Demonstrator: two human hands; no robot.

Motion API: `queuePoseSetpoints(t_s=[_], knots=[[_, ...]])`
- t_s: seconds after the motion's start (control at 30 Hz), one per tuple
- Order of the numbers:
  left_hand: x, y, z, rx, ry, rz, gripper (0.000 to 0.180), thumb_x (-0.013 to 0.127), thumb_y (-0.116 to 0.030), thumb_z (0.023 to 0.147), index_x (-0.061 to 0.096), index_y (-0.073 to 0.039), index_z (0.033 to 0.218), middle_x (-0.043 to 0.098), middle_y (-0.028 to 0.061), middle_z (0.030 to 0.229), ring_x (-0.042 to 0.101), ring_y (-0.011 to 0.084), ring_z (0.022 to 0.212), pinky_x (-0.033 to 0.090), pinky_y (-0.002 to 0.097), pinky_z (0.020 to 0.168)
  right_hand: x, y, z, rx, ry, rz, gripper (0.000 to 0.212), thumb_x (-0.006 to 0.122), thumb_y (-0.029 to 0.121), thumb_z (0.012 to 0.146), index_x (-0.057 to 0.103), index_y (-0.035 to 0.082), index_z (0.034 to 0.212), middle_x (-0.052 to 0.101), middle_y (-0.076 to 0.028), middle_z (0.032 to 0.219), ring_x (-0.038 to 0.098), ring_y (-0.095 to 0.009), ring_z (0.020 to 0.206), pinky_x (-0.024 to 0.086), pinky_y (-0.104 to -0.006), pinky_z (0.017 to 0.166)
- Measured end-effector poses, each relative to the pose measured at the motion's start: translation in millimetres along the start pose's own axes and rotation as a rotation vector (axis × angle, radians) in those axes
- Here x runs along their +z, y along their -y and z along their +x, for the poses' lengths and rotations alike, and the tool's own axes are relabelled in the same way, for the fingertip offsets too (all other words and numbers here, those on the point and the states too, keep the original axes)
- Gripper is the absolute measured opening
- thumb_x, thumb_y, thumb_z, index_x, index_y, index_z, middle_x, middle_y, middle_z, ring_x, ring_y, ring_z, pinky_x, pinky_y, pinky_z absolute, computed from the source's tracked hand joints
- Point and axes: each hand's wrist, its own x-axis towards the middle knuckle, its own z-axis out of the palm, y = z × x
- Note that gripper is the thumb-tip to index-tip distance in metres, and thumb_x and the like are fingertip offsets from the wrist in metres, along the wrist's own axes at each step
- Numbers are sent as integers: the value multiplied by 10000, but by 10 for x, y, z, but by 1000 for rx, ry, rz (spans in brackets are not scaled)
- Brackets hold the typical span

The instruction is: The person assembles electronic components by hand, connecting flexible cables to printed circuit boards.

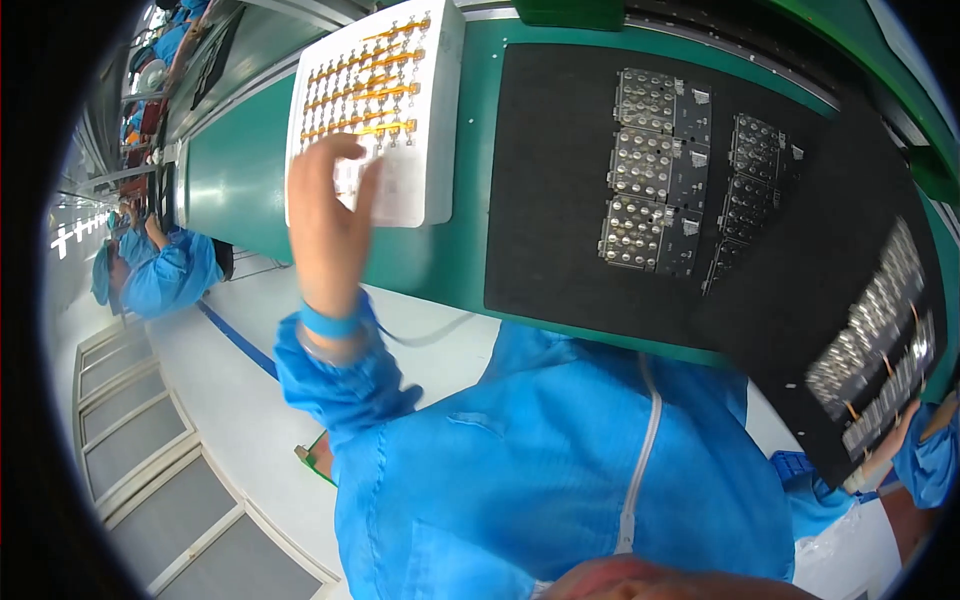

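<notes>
My left hand (333,225) is over the near part of a white tray (436,160), blurred a little, with thumb and fingers apart and nothing visible between them. Rows of small orange flexible circuit strips (375,92) fill much of the tray. My right hand (886,448) grips the outer edge of a black board (790,310) at the lower right, its fingers partly hidden. That board is tilted, blurred and carries metallic component strips (868,320). It overlaps a flat black mat (550,180) where circuit boards with round silver parts (640,160) lie in two columns.
A green work surface (240,170) runs under the tray and mat. At the far edge is a green block (570,10). Another person in blue (170,275) sits at the left; a blue sleeve (925,455) shows at the right. A blue crate (790,463) is below the board.
</notes>
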Motion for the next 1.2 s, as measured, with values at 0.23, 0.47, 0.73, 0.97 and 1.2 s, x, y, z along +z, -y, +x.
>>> queuePoseSetpoints(t_s=[0.23, 0.47, 0.73, 0.97, 1.2], knots=[[-97, 807, 125, -83, 299, -151, 187, 736, -86, 724, 626, -82, 875, 589, 57, 994, 476, 247, 976, 387, 341, 876, -2024, 257, -624, -286, -806, -104, 611, 473, 455, 942, 431, -9, 1337, 500, -123, 1317, 529, -264, 1141, 412, -376, 999], [-111, 881, 113, -98, 233, -213, 137, 721, -52, 738, 622, -41, 832, 607, 47, 922, 515, 203, 921, 405, 305, 862, -2446, -196, -567, -394, -855, -55, 614, 479, 451, 940, 435, -19, 1331, 501, -127, 1315, 531, -263, 1137, 413, -369, 997], [-46, 743, -287, -344, -318, -173, 73, 682, -19, 805, 637, 5, 857, 665, 58, 821, 615, 130, 789, 479, 240, 755, -1701, -296, 117, -428, -980, -248, 610, 479, 453, 939, 474, -48, 1288, 530, -161, 1275, 553, -272, 1087, 427, -361, 969], [-146, -268, -88, -413, -188, -820, 96, 649, 53, 817, 615, 37, 905, 668, 88, 843, 623, 114, 775, 492, 224, 725, 331, 33, 70, -1026, -609, -988, 370, 498, 221, 964, 536, -71, 1189, 585, -181, 1163, 582, -240, 1011, 452, -335, 920], [213, -1306, -212, -201, 350, -1466, 147, 660, 114, 774, 612, 50, 897, 641, 141, 897, 638, 187, 841, 511, 264, 748, 2995, -1130, -14, -554, 823, -732, 466, 678, 97, 814, 503, -17, 1231, 558, -150, 1187, 542, -230, 1105, 415, -329, 941]])
